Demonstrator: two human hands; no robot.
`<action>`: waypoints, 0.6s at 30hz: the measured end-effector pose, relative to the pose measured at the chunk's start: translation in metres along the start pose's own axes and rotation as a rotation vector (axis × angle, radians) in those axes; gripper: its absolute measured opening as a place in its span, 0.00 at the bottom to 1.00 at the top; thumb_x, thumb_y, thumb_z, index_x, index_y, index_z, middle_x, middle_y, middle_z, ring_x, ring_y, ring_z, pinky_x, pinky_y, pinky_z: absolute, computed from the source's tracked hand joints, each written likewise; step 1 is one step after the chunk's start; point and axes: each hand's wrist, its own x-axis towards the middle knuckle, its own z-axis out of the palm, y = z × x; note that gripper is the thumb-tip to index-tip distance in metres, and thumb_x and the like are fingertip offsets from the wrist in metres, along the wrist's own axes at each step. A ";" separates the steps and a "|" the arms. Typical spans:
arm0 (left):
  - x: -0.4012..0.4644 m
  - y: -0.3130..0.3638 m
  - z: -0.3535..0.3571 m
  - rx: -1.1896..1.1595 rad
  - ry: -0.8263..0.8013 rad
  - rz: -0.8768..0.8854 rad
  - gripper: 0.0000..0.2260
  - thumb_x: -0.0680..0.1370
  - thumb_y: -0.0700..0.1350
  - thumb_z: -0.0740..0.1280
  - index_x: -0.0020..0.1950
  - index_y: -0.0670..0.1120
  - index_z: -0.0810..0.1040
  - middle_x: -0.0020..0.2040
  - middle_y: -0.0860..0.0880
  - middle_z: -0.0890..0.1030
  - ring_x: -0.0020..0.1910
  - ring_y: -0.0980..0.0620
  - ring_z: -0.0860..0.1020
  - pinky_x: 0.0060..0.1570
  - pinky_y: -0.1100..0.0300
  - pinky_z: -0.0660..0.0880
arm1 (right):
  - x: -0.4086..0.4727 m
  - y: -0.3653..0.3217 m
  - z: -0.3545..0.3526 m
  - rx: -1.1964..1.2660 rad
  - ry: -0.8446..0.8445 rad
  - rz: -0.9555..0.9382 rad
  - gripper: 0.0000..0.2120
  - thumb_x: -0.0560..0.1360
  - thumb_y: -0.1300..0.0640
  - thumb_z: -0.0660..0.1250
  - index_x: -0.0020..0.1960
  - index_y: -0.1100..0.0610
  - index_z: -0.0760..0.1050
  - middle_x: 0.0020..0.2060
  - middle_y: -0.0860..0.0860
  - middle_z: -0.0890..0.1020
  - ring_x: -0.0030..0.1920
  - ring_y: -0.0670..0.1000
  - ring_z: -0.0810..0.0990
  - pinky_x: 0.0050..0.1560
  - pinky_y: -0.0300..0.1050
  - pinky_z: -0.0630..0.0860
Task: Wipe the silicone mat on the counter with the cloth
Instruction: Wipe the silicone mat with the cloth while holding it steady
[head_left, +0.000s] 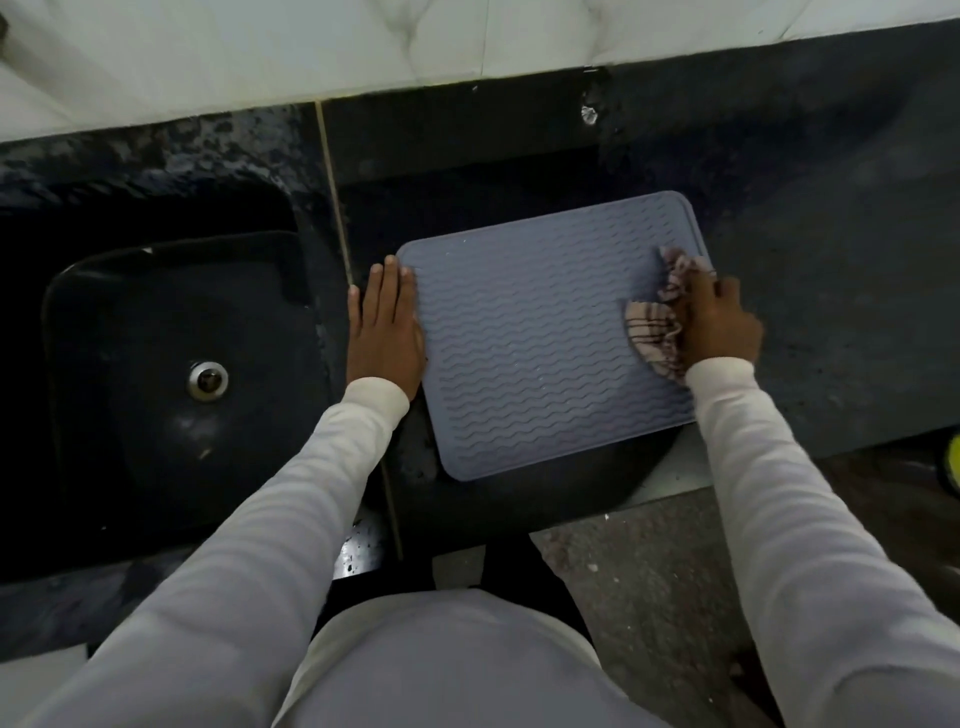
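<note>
A grey-blue silicone mat (530, 343) with wavy ridges lies flat on the dark counter (810, 291), its near edge close to the counter's front. My left hand (384, 327) rests flat, fingers together, on the mat's left edge and the counter beside it. My right hand (719, 325) presses a bunched checked cloth (657, 332) onto the mat's right side, near its right edge. Part of the cloth is hidden under my fingers.
A black sink (171, 374) with a round metal drain (208, 381) sits to the left of the mat. A pale tiled wall (311, 47) runs along the back. Below the counter's front edge is a speckled floor (634, 582).
</note>
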 end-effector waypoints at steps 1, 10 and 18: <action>0.000 0.001 0.000 0.002 -0.001 -0.002 0.26 0.81 0.47 0.41 0.80 0.43 0.48 0.81 0.44 0.49 0.79 0.45 0.47 0.77 0.43 0.45 | 0.003 0.006 -0.001 0.015 0.005 0.052 0.20 0.78 0.58 0.60 0.69 0.55 0.66 0.59 0.65 0.71 0.43 0.70 0.78 0.44 0.62 0.74; -0.001 0.009 -0.003 -0.058 -0.025 -0.073 0.25 0.84 0.48 0.48 0.80 0.44 0.47 0.81 0.45 0.47 0.79 0.47 0.45 0.77 0.44 0.41 | -0.045 -0.088 -0.038 0.369 0.169 0.009 0.18 0.78 0.51 0.62 0.66 0.57 0.73 0.55 0.61 0.77 0.43 0.62 0.79 0.43 0.49 0.75; -0.007 0.019 0.012 0.043 -0.019 -0.085 0.26 0.84 0.49 0.50 0.80 0.42 0.46 0.80 0.41 0.46 0.79 0.44 0.45 0.76 0.44 0.41 | -0.129 -0.200 0.019 0.100 0.053 -0.471 0.17 0.71 0.58 0.68 0.59 0.54 0.73 0.42 0.57 0.78 0.26 0.56 0.76 0.24 0.47 0.72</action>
